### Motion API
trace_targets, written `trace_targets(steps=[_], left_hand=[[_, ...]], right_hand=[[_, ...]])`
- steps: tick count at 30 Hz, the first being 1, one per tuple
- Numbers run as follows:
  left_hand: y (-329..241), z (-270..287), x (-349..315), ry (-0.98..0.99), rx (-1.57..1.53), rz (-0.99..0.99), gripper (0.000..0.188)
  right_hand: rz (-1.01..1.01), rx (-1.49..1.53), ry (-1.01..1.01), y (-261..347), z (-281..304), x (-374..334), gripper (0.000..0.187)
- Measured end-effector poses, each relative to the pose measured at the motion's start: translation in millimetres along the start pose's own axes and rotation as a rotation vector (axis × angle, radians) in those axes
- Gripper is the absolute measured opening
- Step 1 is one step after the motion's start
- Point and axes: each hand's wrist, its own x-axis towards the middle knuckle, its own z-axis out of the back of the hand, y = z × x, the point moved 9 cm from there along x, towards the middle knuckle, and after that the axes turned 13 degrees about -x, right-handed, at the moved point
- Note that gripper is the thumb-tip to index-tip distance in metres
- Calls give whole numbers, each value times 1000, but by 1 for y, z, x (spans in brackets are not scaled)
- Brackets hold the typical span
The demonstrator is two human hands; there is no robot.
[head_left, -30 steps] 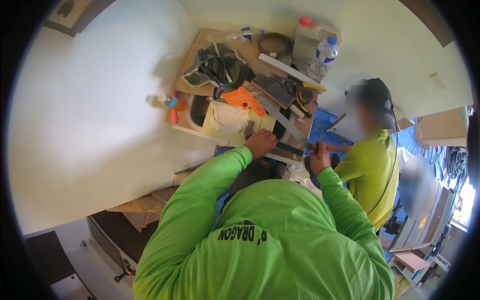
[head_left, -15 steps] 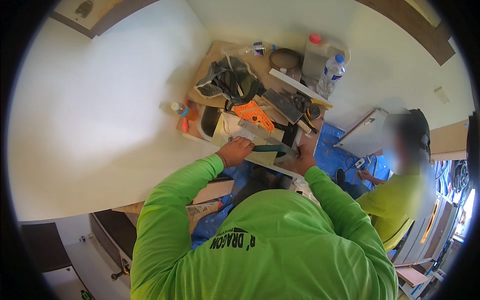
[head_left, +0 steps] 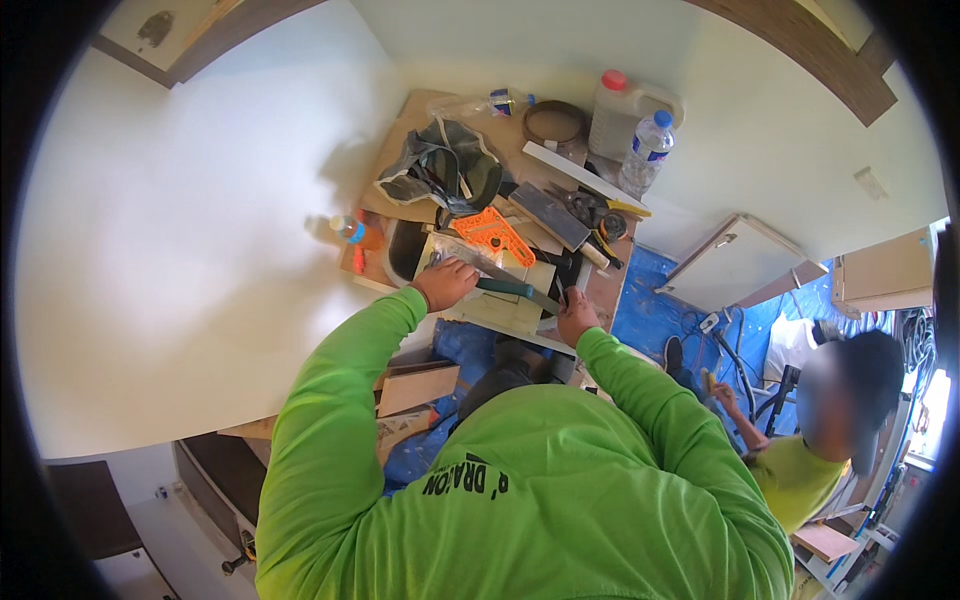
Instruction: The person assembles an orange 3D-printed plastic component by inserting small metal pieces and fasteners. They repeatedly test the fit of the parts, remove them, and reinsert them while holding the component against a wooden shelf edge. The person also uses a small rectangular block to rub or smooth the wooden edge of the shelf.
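Observation:
My left hand (head_left: 447, 284) is closed around one end of a tool with a dark green tubular handle (head_left: 505, 287); its exact kind is unclear. Beside the handle runs a long grey metal strip (head_left: 545, 303), and whether the two are joined I cannot make out. My right hand (head_left: 577, 318) pinches the strip's right end. Both hands are over a cream panel (head_left: 512, 314) at the bench's front edge. Just beyond them lies an orange perforated plastic piece (head_left: 495, 237). A dark rectangular block (head_left: 550, 215) rests to its right.
A dark bag (head_left: 440, 165), pliers (head_left: 575, 203), a clear bottle (head_left: 646, 155), a jug (head_left: 608, 120) and an orange drink bottle (head_left: 357, 232) crowd the bench. At right, a co-worker (head_left: 800, 480) sits low near a white door panel (head_left: 720, 262). Blue sheeting (head_left: 645, 300) covers the floor.
The view has shifted a little, so the bench appears further left. My right hand has drawn slightly nearer my left. The co-worker has leaned lower, with a hand raised holding something yellowish.

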Motion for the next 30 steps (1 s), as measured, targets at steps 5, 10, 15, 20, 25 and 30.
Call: trace_targets(steps=[5,10,15,20,25,30], left_hand=[[-3,-27,-5,115,-37,3,31],[-6,-31,-4,92,-28,18,32],[-3,-46,17,217,25,112,33],[-14,-76,73,-124,21,249,26],[-94,-92,149,-350,-648,394,17],[-210,-134,164,247,-1262,784,42]], right_hand=[[-27,75,-120,-24,11,-19,18],[-117,278,-141,-61,44,-54,11],[-228,419,-184,-135,35,-99,11],[-293,523,-214,-235,24,-111,6],[-567,826,-266,-350,35,-128,12],[-714,887,-298,-410,62,-142,11]])
